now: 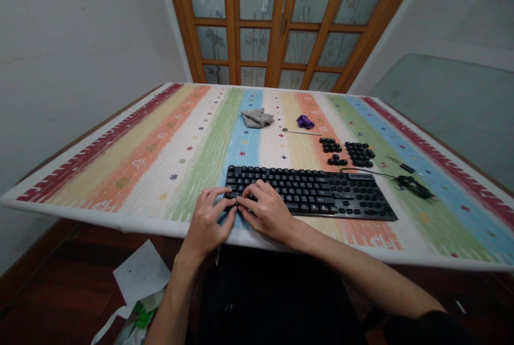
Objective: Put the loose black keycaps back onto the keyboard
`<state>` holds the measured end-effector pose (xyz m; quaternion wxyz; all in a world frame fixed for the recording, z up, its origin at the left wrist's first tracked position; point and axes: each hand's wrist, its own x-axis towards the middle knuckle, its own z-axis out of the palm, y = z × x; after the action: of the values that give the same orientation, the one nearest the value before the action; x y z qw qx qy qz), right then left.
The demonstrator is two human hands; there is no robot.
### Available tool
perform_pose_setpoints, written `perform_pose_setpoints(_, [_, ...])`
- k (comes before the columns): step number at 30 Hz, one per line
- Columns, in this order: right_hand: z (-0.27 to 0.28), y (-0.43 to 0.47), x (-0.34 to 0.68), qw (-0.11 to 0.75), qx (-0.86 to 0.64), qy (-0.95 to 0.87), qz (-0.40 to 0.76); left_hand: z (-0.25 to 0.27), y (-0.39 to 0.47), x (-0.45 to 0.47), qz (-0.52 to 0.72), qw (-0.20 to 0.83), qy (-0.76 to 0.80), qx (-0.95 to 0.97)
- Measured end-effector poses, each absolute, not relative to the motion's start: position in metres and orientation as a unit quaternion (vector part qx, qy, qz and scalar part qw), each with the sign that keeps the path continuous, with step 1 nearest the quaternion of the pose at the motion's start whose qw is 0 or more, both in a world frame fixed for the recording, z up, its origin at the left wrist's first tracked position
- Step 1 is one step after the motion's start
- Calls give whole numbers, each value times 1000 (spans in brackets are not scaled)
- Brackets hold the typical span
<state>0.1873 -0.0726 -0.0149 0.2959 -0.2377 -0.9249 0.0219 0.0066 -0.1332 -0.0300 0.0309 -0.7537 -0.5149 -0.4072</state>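
Note:
A black keyboard point(299, 189) lies near the table's front edge, its keycaps in place on the left and middle. At its right end the keycaps are off and bare switch posts show. My left hand point(211, 219) is at the keyboard's lower left corner, thumb and forefinger drawn together. My right hand point(267, 208) rests over the left keys, its thumb and fingertips meeting those of the left. Whatever is between the fingertips is too small and covered to make out. Loose black keycaps point(359, 153) stand in groups behind the keyboard's right end.
A grey cloth point(257, 118) and a crumpled purple cloth point(305, 121) lie farther back, with a thin brush-like tool point(301, 132) near them. The keyboard's coiled cable point(413, 186) is at right. A striped tablecloth point(201, 157) covers the table. A bag point(140, 313) hangs low at left.

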Motion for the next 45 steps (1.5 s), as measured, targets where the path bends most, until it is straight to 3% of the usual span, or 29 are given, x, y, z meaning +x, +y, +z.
perform_pose_setpoints(12, [-17,-78,189,277,-239,-931,-13,-31,-134,8,-389,62,-512,-764])
perform_pose_setpoints(23, [-5,-82,211,261,-243,-932,59,-31,-134,9,-389,55,-519,-759])
perform_pose_setpoints(32, [12,-61,329,340,-392,-855,-3,-29,-132,11,-419,66,-500,-755])
perform_pose_setpoints(45, [-23,-57,447,333,-604,-724,5,-42,-108,46,-435,93,-611,-655])
